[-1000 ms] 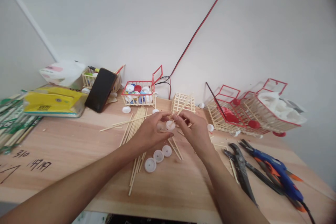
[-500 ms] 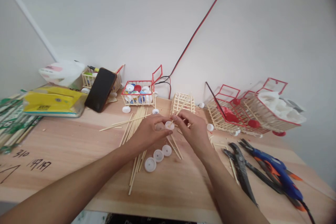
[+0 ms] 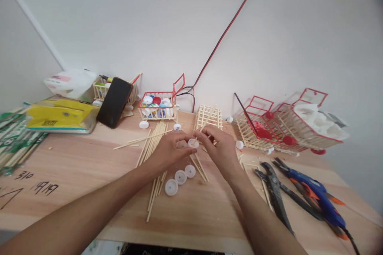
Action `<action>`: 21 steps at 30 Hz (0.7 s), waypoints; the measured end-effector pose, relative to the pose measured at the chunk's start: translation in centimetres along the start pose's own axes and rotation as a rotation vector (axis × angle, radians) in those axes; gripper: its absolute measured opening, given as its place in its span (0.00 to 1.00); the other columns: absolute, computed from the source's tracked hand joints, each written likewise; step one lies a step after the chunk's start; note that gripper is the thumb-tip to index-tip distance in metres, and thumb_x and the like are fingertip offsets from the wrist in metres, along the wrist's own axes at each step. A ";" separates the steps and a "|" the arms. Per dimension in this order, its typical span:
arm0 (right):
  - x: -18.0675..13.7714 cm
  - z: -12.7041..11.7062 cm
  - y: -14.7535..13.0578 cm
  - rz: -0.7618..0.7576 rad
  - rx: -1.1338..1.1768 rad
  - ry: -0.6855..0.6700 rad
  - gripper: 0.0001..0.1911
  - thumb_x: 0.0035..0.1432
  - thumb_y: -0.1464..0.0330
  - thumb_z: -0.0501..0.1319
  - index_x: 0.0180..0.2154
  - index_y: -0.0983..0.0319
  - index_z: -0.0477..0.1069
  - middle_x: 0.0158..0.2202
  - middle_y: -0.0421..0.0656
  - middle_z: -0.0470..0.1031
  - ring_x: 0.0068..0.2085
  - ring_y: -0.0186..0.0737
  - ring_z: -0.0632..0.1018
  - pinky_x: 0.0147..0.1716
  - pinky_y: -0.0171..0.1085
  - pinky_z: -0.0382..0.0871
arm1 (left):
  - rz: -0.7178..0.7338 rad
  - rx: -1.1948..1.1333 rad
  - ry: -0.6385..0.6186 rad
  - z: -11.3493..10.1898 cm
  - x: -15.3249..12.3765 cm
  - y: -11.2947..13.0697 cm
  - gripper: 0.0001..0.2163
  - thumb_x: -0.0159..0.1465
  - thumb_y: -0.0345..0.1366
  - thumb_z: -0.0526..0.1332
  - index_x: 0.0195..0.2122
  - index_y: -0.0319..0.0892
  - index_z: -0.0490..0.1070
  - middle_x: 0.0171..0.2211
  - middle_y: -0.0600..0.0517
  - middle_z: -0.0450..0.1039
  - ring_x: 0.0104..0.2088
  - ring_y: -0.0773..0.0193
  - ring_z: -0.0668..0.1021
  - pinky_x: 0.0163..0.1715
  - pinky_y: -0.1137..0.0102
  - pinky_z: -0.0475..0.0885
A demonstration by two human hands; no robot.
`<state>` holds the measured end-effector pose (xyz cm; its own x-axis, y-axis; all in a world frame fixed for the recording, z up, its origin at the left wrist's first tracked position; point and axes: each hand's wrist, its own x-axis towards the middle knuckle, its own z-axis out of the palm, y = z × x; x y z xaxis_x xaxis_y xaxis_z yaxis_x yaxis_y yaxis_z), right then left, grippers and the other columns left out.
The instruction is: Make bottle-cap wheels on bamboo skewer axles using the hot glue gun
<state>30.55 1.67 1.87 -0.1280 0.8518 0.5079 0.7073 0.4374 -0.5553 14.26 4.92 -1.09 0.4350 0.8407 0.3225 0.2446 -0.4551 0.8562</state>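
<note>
Wooden table (image 3: 101,163), scattered sticks (image 3: 155,139); pale wall (image 3: 143,24), slanting cable (image 3: 223,38)

The person's bare left hand (image 3: 169,145) and bare right hand (image 3: 221,145) have slender fingers (image 3: 204,138), and the uncovered wrists lead into a smooth, slim left forearm (image 3: 98,201) and a matching right forearm (image 3: 257,211), both bare and broadening toward the lower edge of the view. Between them, at the very bottom, runs a strip of black material (image 3: 167,250) with small pale markings, too cropped to tell whether it is worn clothing.
</note>
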 end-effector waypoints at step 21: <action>0.0 0.1 0.0 -0.001 -0.004 0.012 0.14 0.62 0.67 0.57 0.23 0.62 0.62 0.22 0.36 0.63 0.26 0.31 0.66 0.28 0.32 0.56 | -0.035 0.004 -0.040 -0.2 0.0 0.5 0.11 0.54 0.34 0.67 0.40 0.42 0.75 0.39 0.52 0.77 0.42 0.59 0.76 0.45 0.65 0.67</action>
<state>30.50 1.70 1.73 -0.1200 0.8480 0.5162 0.7101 0.4367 -0.5523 14.25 4.75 -0.58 0.4603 0.8438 0.2759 0.2636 -0.4267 0.8651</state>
